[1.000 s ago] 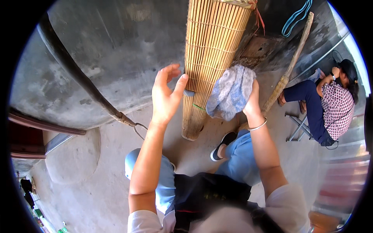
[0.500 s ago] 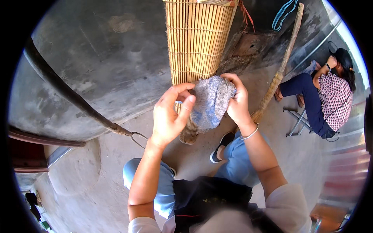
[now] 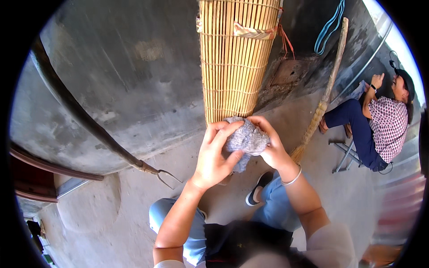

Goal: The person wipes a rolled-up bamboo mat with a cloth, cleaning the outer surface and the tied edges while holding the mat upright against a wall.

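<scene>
A small piece of grey and blue knitted-looking fabric is bunched between my hands, above my knees. My left hand has its fingertips over the top left of the fabric and its thumb at the lower left, closed on that side. On the other side, my right hand grips the right edge, its fingers curled behind. A loose bluish end of the fabric hangs below. Whether it is a sock, a cap or a cloth, I cannot tell.
Behind my hands a rolled bamboo mat leans on the dark wall. A wooden-handled fork stands at the left, a straw broom at the right. Beyond the broom a person sits on a folding stool.
The fabric was spread out and is now bunched up smaller and lower in view. My left hand has closed onto its left side. The seated person's head has lifted.
</scene>
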